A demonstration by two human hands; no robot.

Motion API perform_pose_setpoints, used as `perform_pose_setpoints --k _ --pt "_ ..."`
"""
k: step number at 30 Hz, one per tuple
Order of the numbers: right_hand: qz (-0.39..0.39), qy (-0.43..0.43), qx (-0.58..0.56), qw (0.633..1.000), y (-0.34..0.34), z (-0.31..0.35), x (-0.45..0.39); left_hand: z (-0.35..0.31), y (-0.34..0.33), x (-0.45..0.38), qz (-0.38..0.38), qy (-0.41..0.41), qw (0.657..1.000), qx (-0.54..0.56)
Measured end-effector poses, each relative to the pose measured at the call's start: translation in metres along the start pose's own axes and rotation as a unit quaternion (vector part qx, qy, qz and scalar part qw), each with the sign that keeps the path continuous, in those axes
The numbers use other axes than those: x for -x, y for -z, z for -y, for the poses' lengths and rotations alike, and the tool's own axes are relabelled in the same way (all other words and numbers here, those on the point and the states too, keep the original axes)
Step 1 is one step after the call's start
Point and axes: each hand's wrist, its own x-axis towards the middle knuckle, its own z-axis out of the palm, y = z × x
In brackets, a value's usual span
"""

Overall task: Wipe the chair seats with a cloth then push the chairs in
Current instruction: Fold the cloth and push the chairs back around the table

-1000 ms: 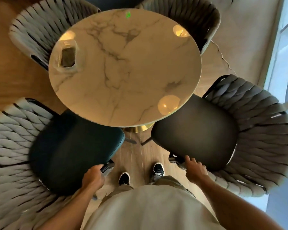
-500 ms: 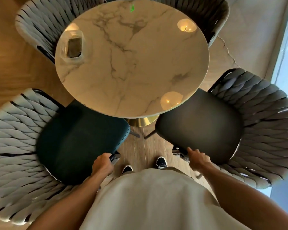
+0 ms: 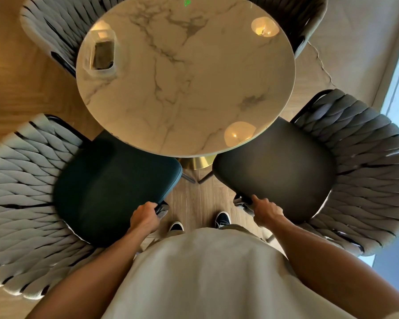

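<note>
Your left hand (image 3: 145, 218) curls around the front corner of the teal chair (image 3: 111, 189) at eight o'clock; your right hand (image 3: 266, 210) grips the dark chair (image 3: 279, 166) at four o'clock. Both seats tuck partly under the round marble surface (image 3: 184, 74).

A strip of wood floor (image 3: 195, 199) is lying open at twelve o'clock from the person, between the two seats. The teal chair (image 3: 111, 187) is blocking ten o'clock, the dark chair (image 3: 281, 171) two o'clock, and the round table (image 3: 184, 74) is overhanging both seats ahead.
</note>
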Motion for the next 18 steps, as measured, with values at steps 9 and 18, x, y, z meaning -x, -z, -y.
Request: perform_pose_setpoints --k 9,18 --pt "0.0 -0.007 0.0 1.0 -0.002 0.002 -0.004 -0.008 0.001 -0.002 0.006 0.005 1.0 -0.025" --pt "0.003 -0.007 -0.012 1.0 -0.002 0.015 -0.007 -0.007 0.004 0.0 0.017 0.006 1.0 -0.02"
